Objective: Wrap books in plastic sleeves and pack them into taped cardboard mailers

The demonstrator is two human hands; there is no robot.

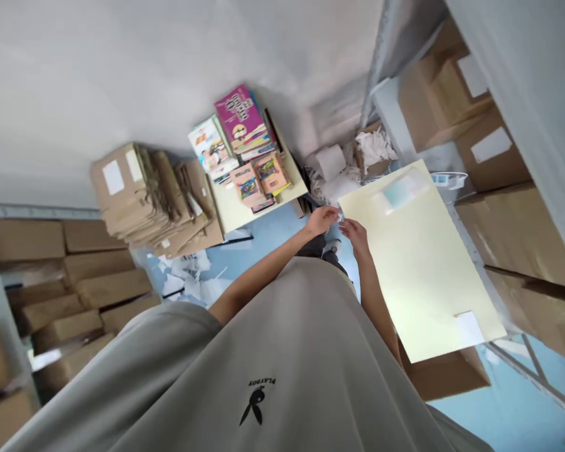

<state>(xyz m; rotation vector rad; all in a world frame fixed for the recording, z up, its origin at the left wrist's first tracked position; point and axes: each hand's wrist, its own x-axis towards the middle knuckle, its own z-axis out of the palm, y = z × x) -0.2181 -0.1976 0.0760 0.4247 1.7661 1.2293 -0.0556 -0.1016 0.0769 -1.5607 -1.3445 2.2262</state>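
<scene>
Close together in the middle of the view, my left hand (323, 220) and my right hand (355, 235) meet fingertip to fingertip, fingers curled in a pinch. Something small and whitish shows between them, too small and blurred to name. Just right of my right hand is a pale yellow tabletop (414, 251). A clear plastic sleeve or packet with a blue-green patch (400, 190) lies at its far end, and a white paper (469, 328) at its near corner.
Left of my hands, a second table (233, 216) bears stacked books (240, 119) and small pink boxes (257, 181). Flattened cartons (141, 194) lean beside it. Cardboard boxes (522, 232) fill shelves on both sides. Paper scraps (193, 276) litter the blue floor.
</scene>
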